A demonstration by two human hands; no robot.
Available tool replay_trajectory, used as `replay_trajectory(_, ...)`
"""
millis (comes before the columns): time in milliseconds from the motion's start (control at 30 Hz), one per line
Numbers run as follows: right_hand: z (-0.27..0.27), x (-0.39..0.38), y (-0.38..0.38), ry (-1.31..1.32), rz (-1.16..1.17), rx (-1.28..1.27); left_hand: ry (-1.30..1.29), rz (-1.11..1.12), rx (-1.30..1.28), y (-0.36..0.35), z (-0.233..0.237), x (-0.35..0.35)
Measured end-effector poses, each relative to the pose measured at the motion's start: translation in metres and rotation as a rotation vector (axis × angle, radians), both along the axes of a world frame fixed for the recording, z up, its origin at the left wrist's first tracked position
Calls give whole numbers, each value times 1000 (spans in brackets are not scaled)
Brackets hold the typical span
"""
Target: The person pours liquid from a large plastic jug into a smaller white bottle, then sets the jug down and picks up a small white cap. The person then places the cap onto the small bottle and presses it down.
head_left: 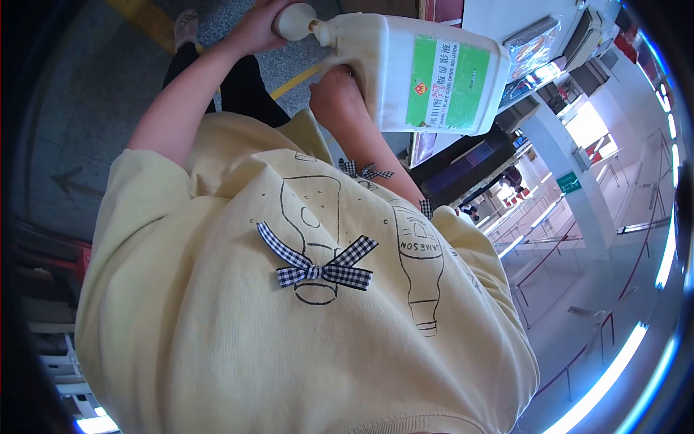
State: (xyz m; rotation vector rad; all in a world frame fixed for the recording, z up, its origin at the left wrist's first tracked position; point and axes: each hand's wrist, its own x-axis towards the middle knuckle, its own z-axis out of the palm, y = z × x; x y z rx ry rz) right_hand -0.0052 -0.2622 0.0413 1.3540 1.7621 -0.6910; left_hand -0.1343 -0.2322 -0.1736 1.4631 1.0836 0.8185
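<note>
A large white plastic jug (390,72) with a green and white label has its mouth turned towards the floor side of the view. My right hand (334,94) is at the jug's handle side, its fingers closed and partly hidden by the jug. My left hand (256,29) grips a small round white cup-like object (295,22) close to the jug's mouth. Something brownish shows between the mouth and this object; its nature is unclear.
A white surface (499,25) beside the jug bears plastic-wrapped packs (535,47). Dark equipment (470,163) stands below it. A foot (186,29) and dark-clothed legs show at the upper left, over grey floor with yellow lines. A pillar (571,159) stands farther off.
</note>
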Motion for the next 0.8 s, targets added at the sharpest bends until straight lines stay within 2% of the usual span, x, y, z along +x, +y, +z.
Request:
replay_trajectory(200,4,-1,1,22,-108,-2,33,6,2,-1,0,-1)
replay_trajectory(267,4,0,1,35,25,-25,23,7,7,-1,2,-3)
replay_trajectory(400,8,-5,4,35,-65,-35,4,14,1,0,6,-6)
replay_trajectory(600,-3,-1,2,-31,82,-84,36,-16,-31,0,1,-2)
replay_trajectory(667,0,-3,3,-9,-104,-46,52,-20,-32,0,0,-2)
replay_trajectory(700,1,-2,3,-9,-103,-47,67,-25,-33,0,0,-2)
replay_trajectory(767,4,1,2,24,67,-58,60,-23,-40,-1,-1,-3)
replay_trajectory(800,6,0,3,25,67,-59,54,-21,-48,-2,-2,-3)
